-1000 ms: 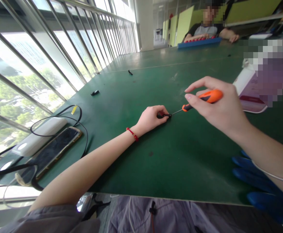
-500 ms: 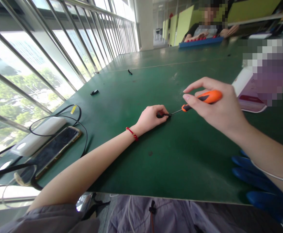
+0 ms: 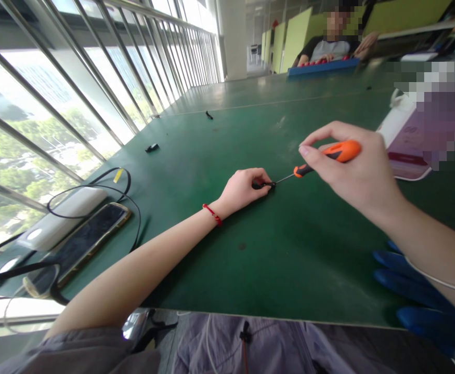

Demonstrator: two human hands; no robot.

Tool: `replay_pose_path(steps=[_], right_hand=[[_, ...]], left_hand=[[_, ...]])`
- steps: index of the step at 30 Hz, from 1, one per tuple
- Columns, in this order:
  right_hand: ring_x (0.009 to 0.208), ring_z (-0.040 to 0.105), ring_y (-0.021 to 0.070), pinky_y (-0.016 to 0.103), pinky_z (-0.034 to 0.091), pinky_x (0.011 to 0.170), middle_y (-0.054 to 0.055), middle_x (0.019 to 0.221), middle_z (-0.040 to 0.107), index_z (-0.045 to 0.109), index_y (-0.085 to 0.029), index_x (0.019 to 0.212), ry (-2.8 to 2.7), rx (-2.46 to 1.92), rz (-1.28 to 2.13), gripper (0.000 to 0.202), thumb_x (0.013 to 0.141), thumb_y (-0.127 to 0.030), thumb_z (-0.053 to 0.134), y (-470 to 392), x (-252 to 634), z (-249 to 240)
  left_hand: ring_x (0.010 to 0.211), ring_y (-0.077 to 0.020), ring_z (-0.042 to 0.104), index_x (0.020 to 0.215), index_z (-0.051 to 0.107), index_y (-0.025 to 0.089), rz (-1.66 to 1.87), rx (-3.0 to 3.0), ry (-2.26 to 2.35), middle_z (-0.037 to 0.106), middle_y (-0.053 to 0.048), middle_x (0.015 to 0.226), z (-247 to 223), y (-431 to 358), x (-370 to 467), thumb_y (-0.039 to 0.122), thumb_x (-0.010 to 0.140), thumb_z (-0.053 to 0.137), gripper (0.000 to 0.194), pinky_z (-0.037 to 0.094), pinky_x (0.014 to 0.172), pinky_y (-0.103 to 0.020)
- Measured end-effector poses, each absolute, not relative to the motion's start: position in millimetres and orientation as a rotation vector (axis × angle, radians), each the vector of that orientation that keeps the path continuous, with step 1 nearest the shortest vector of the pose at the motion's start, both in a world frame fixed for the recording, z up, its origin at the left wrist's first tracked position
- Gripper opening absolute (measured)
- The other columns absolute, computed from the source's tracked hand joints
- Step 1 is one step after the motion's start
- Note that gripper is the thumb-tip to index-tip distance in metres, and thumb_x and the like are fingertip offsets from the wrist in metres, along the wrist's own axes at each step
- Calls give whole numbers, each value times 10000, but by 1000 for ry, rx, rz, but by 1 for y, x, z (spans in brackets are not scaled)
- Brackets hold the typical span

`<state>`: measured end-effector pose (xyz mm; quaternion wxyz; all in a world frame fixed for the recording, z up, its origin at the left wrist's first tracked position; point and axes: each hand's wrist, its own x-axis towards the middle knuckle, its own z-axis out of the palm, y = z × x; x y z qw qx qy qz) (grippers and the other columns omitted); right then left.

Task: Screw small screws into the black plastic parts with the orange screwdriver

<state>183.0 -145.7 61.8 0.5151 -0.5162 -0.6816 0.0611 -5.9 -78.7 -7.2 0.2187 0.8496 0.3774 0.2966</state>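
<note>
In the head view, your left hand has stayed put since a moment ago: its grip pinches the small black part against the table, well in front of you. Your right hand is what has changed. It has shifted slightly outward, and its thumb and index fingertips, apart half a second ago, are now nearly together. That grip is wrapped around the orange-and-black screwdriver, its handle lying in the palm. The shaft runs to the end of the part just beyond your left fingertips; whether the tip is seated, you cannot tell from here. My reading: a small adjustment of hold or angle while the part is kept steady. Nothing shows the part itself altered.
</note>
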Motion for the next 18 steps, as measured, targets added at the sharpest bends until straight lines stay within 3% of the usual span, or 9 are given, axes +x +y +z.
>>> replay_pose_path(steps=[1,3,6,10,13,15,18], right_hand=[[606,498,149,329,394,588,33,759,618,597,-228,765,-1635,-1193,155,79,728,-254,661,-144,184,60],[679,535,170,341,432,631,47,854,622,574,-241,911,-1633,-1090,189,259,682,-176,678,-141,186,57],[685,542,186,348,439,643,30,770,582,528,-241,1036,-1618,-1083,229,418,662,-186,704,-139,187,54],[569,482,142,336,392,602,2,679,563,593,-227,878,-1605,-1249,163,228,713,-346,695,-143,185,59],[560,469,127,321,376,580,17,706,598,601,-219,722,-1624,-1285,140,128,746,-333,653,-145,184,62],[609,495,141,329,400,611,23,761,607,606,-228,784,-1629,-1228,144,87,720,-251,661,-143,185,60],[700,533,172,344,433,665,38,827,590,568,-243,967,-1621,-1082,195,340,660,-138,669,-139,187,56]], left_hand=[[787,-143,638,827,699,163,820,2349,1046,716,-28,855,-7,-79,-6,232,775,621,116,509,750,-249],[794,-144,640,834,701,165,818,2345,1046,717,-27,859,-7,-79,-6,228,773,621,117,509,750,-249],[792,-145,640,833,701,164,822,2343,1045,717,-29,857,-7,-79,-6,226,774,619,119,509,744,-250],[785,-144,640,823,695,164,819,2350,1048,717,-29,853,-7,-79,-6,238,778,620,115,510,743,-251],[784,-142,640,827,694,165,818,2352,1047,716,-27,850,-7,-79,-6,237,780,617,116,511,748,-250],[785,-142,639,829,695,166,819,2354,1045,715,-26,849,-8,-79,-6,236,781,614,117,510,750,-250],[792,-144,638,829,697,163,824,2354,1039,715,-28,857,-8,-78,-6,233,780,613,120,508,744,-249]])
